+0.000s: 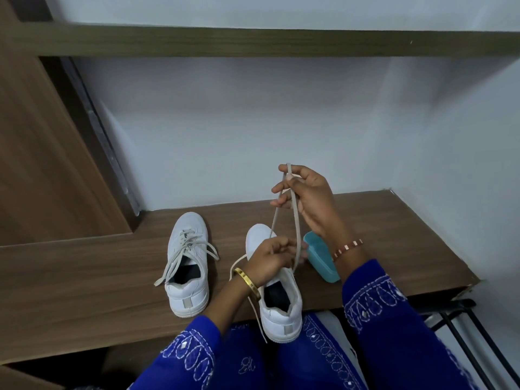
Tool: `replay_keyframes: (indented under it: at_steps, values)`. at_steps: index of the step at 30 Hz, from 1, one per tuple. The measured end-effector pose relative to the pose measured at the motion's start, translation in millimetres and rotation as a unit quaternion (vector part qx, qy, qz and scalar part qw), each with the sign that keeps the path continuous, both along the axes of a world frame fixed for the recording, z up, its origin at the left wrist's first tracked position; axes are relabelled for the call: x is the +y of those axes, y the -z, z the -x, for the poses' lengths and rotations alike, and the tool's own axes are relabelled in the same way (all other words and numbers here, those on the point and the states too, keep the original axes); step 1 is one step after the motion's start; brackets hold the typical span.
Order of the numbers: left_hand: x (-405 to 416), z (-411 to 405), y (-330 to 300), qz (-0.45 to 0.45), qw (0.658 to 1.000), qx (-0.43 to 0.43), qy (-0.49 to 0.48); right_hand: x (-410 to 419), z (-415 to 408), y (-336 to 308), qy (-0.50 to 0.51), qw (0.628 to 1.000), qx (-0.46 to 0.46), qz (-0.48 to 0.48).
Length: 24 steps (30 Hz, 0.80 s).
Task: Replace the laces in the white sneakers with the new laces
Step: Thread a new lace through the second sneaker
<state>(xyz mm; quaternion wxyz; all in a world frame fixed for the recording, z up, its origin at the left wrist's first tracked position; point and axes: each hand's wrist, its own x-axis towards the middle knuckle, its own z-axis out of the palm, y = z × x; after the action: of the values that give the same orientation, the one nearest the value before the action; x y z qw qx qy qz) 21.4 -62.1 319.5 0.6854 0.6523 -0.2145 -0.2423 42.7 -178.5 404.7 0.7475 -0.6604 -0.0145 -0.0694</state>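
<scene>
Two white sneakers stand on a brown wooden desk [84, 277], toes pointing away from me. The left sneaker [188, 263] is laced with a grey lace, its ends loose over the sides. Over the lace area of the right sneaker [277, 302] rests my left hand [270, 258], fingers curled around the grey lace [295, 220]. My right hand [306, 198] is raised above the shoe and pinches the lace's upper part, so two strands run down to the shoe. Another lace end hangs past the desk's front edge.
A teal plastic box [320, 260] lies just right of the right sneaker, partly behind my right wrist. A wooden shelf [253, 43] runs overhead and a wooden panel stands at the left. Black metal bars [461, 319] show below the desk's right end.
</scene>
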Motion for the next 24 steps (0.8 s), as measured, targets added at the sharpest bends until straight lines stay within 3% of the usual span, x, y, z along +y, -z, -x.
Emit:
replay_keyframes:
  at_steps: [3,6,8,13,19,24]
  values:
    - [-0.7,4.1,-3.2,0.041,0.998,0.03,-0.039,-8.4,-6.3,11.5,0.06,0.992,0.061,0.088]
    - [2.4,-3.4,-1.7,0.067,0.989,0.058,-0.121,-19.2,-4.5,31.9,0.097,0.946,0.167,0.262]
    - [6.2,-11.7,-0.3,0.059,0.983,0.05,-0.169,-23.6,4.2,46.7,0.096,0.926,0.201,0.305]
    - [10.1,-24.9,5.3,0.033,0.973,0.018,-0.227,-9.5,31.3,66.4,-0.038,0.949,0.211,0.232]
    - [10.9,-30.5,13.2,-0.005,0.969,-0.027,-0.246,4.8,24.5,80.0,-0.017,0.967,0.2,0.156]
    - [11.8,-30.9,29.6,-0.084,0.952,0.005,-0.295,2.0,22.9,90.8,0.039,0.968,0.205,0.142]
